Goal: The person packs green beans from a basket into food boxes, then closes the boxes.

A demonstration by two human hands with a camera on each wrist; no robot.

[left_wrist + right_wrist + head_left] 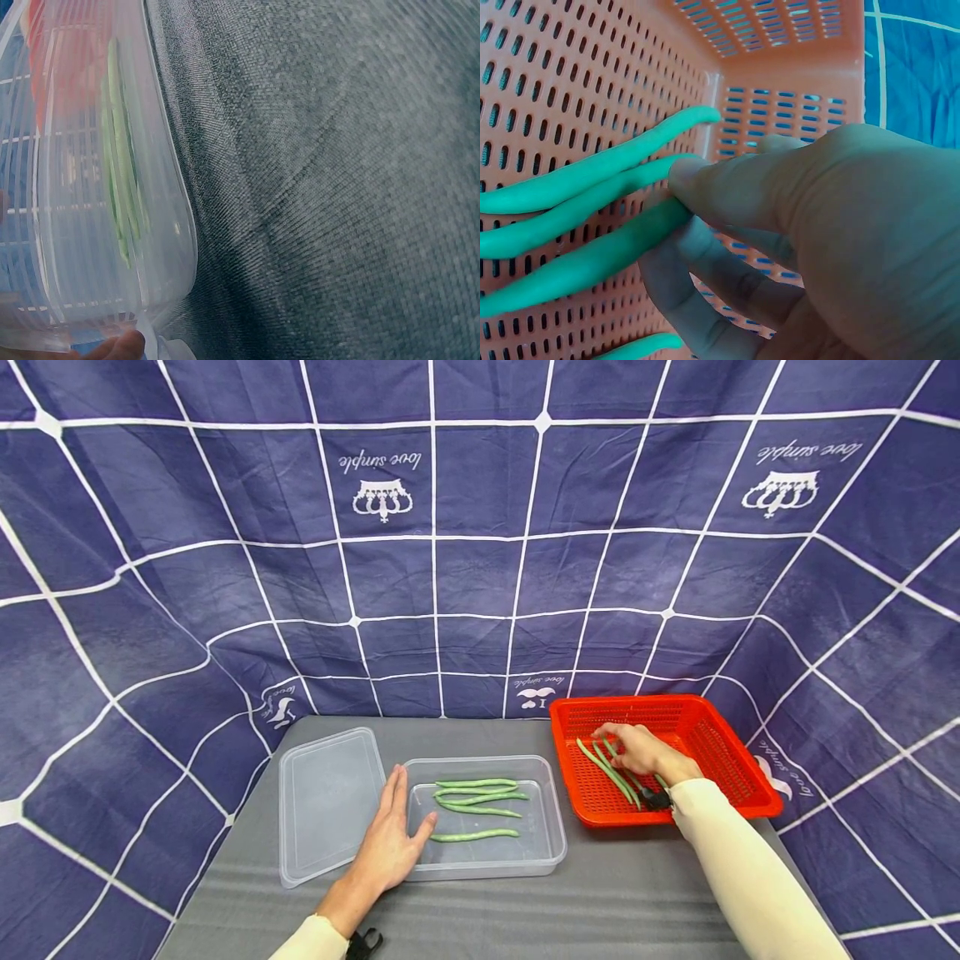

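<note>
Inside the red plastic basket (723,739), my right hand (636,750) pinches one end of a green bean (592,262) between thumb and fingers. Other green beans (600,166) lie right beside it on the slotted basket floor, one of them passing under the thumb tip in the right wrist view. My left hand (390,843) rests at the left rim of a clear plastic container (543,852), fingers straight and thumb spread over the rim. Several green beans (474,836) lie crosswise in that container; through its wall they show as green strips (120,150) in the left wrist view.
A clear flat lid (330,810) lies on the grey table (570,910), left of the container and close to my left hand. Blue cloth (480,577) with white lines hangs behind and on both sides. The basket stands near the right-hand cloth.
</note>
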